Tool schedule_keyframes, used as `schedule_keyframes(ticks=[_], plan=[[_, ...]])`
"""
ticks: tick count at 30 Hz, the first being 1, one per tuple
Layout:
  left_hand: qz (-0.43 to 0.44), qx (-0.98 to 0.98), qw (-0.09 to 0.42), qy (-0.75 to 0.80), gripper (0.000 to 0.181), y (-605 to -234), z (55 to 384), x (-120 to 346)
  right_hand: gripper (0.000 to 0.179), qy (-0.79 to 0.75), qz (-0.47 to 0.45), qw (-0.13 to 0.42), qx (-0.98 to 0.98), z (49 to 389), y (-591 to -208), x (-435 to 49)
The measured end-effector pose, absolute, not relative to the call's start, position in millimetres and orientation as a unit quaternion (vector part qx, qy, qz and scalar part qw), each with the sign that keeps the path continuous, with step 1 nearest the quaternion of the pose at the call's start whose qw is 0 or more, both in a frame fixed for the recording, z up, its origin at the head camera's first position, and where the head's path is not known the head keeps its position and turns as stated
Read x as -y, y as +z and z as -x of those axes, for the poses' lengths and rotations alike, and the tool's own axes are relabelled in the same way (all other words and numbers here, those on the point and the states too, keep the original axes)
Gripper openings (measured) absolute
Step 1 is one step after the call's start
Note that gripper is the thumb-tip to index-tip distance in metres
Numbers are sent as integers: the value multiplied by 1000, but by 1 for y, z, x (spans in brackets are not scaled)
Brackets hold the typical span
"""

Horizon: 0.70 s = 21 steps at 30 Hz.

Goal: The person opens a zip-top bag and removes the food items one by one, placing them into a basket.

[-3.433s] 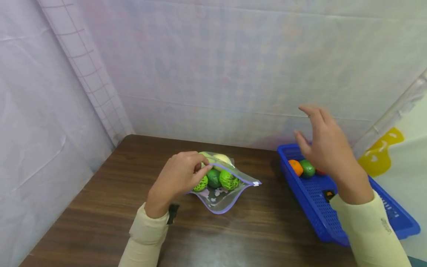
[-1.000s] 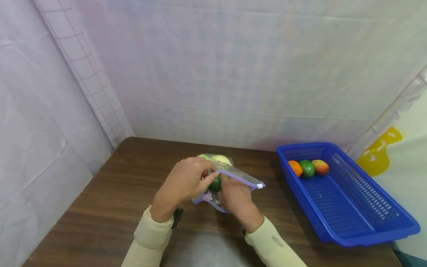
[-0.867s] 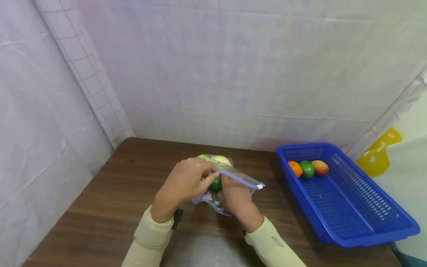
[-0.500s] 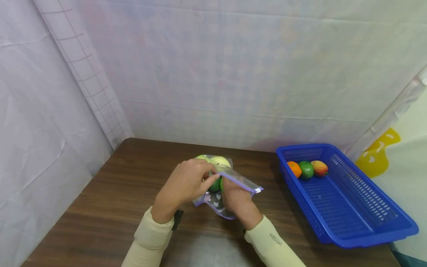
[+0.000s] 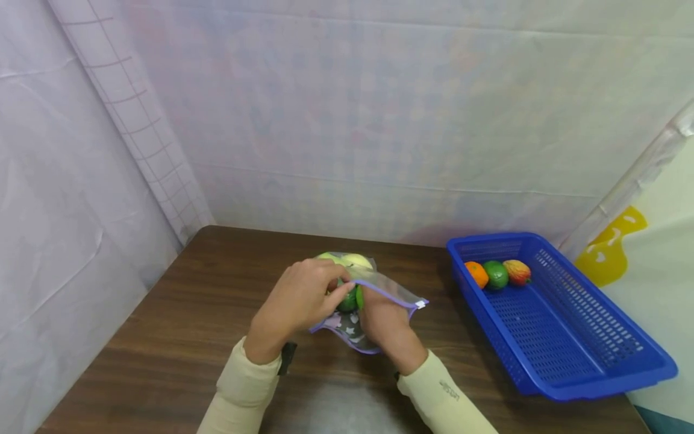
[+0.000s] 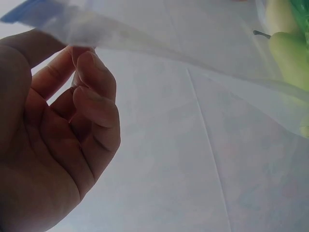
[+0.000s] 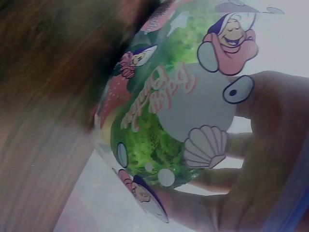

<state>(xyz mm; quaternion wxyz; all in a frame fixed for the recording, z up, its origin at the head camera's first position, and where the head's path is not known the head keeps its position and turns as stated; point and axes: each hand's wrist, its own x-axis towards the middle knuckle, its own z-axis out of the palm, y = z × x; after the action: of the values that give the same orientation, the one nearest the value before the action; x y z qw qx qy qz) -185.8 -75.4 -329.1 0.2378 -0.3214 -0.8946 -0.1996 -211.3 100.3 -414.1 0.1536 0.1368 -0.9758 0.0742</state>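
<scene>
Zip bag [image 5: 387,287] lies on the brown table [image 5: 157,343], near its back edge and left of the blue basket [image 5: 607,386]. It is thin and see-through, with a purple edge round its open mouth and a little white slider [image 5: 420,305] at the right corner. It has pictures on it: a pink shell [image 7: 206,146], funny faces, curly pink letters and white stars. Inside are a light green pear [image 6: 289,55], a pale yellow fruit [image 5: 359,260], a dark green fruit [image 5: 347,301] and a bumpy green ball [image 7: 149,145]. The left hand [image 5: 300,292] pinches the top edge. The right hand [image 5: 384,319] reaches inside, its fingers by the bumpy ball; I cannot tell if they grip it.
</scene>
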Motion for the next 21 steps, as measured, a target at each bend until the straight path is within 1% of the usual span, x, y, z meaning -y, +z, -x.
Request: schedule_keyframes(ticks=[5,12,16,18,21], plan=[[317,895,239,-203,7,-329,185,76,40,89,-139,151,975,206,-408,-100],[315,895,239,-205,7,-329,185,76,44,84,-146,139,976,200,-400,-99],[315,895,237,-209,6,-328,186,76,52,87,-148,133,976,197,-394,-98],[315,895,238,-209,6,-328,186,76,53,85,-147,132,977,196,-391,-97],[314,895,239,-206,6,-328,186,76,48,83,-149,139,975,193,-386,-97]])
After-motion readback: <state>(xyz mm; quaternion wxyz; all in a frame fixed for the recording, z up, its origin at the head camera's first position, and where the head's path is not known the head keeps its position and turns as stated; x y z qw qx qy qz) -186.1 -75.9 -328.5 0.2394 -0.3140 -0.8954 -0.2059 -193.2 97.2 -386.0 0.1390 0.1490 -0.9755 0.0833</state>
